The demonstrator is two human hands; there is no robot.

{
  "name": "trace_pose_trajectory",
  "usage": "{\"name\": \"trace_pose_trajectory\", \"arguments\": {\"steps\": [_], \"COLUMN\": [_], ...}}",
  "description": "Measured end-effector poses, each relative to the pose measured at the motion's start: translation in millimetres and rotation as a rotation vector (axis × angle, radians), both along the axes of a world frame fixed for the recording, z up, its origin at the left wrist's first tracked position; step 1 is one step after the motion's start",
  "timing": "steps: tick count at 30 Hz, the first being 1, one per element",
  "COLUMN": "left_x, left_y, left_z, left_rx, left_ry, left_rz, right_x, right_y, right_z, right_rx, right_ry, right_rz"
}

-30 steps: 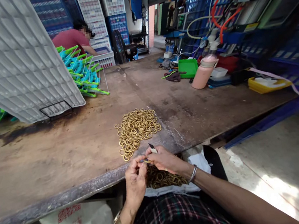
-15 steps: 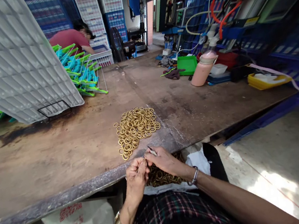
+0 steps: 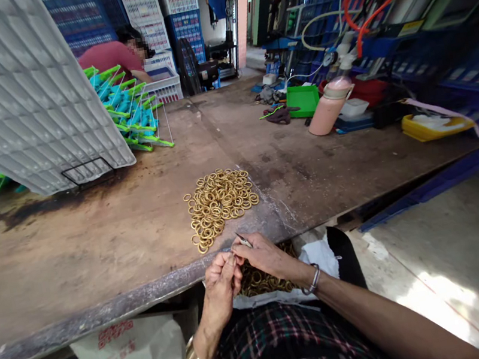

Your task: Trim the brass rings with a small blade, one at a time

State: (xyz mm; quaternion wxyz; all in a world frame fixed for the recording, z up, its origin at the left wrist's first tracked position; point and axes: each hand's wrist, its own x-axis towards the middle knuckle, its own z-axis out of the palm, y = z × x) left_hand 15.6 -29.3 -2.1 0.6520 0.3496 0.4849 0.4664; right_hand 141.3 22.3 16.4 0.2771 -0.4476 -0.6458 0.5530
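While rings (image 3: pixel 221 199) lie at twelve o'clock, the left hand (image 3: pixel 220 284) pinches tight, contents hidden; the right hand (image 3: pixel 264 254) grips a pointed tool (image 3: pixel 244 241).

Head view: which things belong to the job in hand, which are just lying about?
Likely in the job:
pointed tool, in right hand
ring pile on table
loose rings below its edge
left hand's pinched item, if any: hidden

Apparently lying about:
pink bottle
green tray
yellow tray

- My stained brown bench (image 3: pixel 95 245)
- Gold-coloured rings (image 3: pixel 221 199) heaped near my edge
- Green tray (image 3: pixel 302 101), pink bottle (image 3: pixel 327 112), yellow tray (image 3: pixel 427 132) to my right
- Tilted white panel (image 3: pixel 31 97) on my left
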Motion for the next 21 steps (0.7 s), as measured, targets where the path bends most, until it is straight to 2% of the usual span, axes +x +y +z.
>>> {"name": "trace_pose_trajectory", "arguments": {"steps": [3,6,11,15,21], "left_x": [-1,-1,-1,-2,-1], "left_y": [0,1,0,-1,-1], "left_z": [0.6,1.6,0.3,-1.5,1.7], "left_rx": [0.004,0.010,0.037,0.051,0.070], "left_ry": [-0.006,0.009,0.058,0.091,0.127], "left_rz": [0.004,0.024,0.029,0.028,0.022], "right_x": [1,2,4,3,2], "right_y": [0,-2,-10,-13,-13], "right_z": [0.4,-1.5,-6.6,-5.3,1.0], "right_rx": [0.052,0.196,0.428,0.473,0.468], "right_ry": [-0.057,-0.287,-0.685,-0.766,-0.796], "right_rz": [-0.026,-0.053,0.117,0.172,0.174]}}
